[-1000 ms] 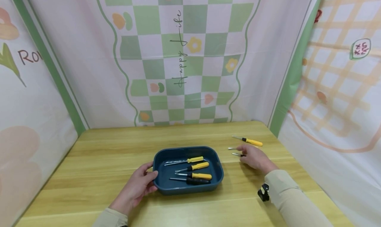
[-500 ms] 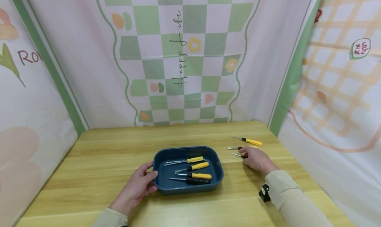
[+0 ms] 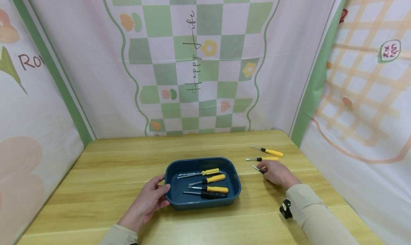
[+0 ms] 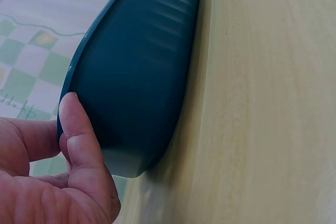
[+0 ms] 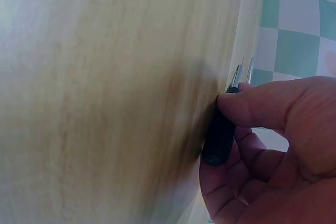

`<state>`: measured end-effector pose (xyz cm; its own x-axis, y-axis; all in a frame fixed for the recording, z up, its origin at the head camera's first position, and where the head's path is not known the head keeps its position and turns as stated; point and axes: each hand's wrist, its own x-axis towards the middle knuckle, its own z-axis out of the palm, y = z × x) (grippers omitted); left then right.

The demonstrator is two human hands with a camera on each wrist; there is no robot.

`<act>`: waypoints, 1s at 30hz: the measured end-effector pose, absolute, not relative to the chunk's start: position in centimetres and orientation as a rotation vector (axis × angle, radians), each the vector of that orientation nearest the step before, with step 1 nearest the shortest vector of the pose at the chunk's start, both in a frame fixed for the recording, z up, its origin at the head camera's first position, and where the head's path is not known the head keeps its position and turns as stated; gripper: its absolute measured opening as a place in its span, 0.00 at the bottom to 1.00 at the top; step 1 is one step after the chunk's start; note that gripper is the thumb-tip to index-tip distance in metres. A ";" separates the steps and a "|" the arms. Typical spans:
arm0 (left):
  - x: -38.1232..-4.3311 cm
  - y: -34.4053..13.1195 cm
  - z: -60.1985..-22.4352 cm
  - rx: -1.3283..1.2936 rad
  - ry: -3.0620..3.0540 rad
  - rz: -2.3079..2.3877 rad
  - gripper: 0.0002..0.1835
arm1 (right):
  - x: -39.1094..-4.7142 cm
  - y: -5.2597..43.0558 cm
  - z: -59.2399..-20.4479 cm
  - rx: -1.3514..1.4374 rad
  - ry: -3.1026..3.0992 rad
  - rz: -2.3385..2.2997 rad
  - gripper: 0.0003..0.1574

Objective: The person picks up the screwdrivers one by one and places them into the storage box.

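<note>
My left hand pinches the left rim of a dark blue rectangular box; in the left wrist view its fingers lie against the outer wall. On the box floor lie several screwdrivers: a clear-yellow one, two with yellow-and-black handles, and a black one at the front. To the right, my right hand pinches a black-handled screwdriver between thumb and fingers, its shaft pointing left. Just behind the fingers is a yellow-and-black screwdriver, partly covered by the hand.
Another yellow-handled screwdriver lies farther back on the wooden table. Printed cloth walls enclose the back and both sides. A small black device hangs at the right sleeve.
My right hand has drawn slightly back toward me and right, tilting the black screwdriver and uncovering more of the yellow one behind it. The left hand and box stay put.
</note>
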<state>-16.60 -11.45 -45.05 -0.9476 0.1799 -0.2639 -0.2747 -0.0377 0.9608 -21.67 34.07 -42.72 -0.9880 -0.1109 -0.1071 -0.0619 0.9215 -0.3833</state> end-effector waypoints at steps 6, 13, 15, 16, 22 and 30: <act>-16.5 -11.5 -45.0 -0.093 1.935 2.065 0.29 | -21.5 34.0 -42.9 -0.140 2.937 -0.613 0.26; -16.5 -11.4 -44.9 -0.094 1.924 2.075 0.29 | -21.4 34.1 -42.7 -0.167 2.922 -0.649 0.25; -16.5 -11.4 -44.9 -0.093 1.924 2.076 0.29 | -21.4 34.1 -42.8 -0.167 2.922 -0.661 0.25; -16.5 -11.4 -44.9 -0.094 1.924 2.076 0.29 | -21.4 34.1 -42.9 -0.162 2.923 -0.668 0.25; -16.5 -11.5 -44.8 -0.101 1.937 2.062 0.29 | -21.3 33.9 -42.7 -0.222 2.963 -0.685 0.25; -16.4 -11.4 -44.8 -0.100 1.937 2.063 0.29 | -21.2 33.1 -41.9 -0.315 2.999 -0.739 0.23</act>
<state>-16.41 -11.40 -44.77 -0.9500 0.1750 -0.2587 -0.2692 -0.0391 0.9623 -21.21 33.13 -41.94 -0.9788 -0.2045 0.0126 -0.1869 0.8662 -0.4635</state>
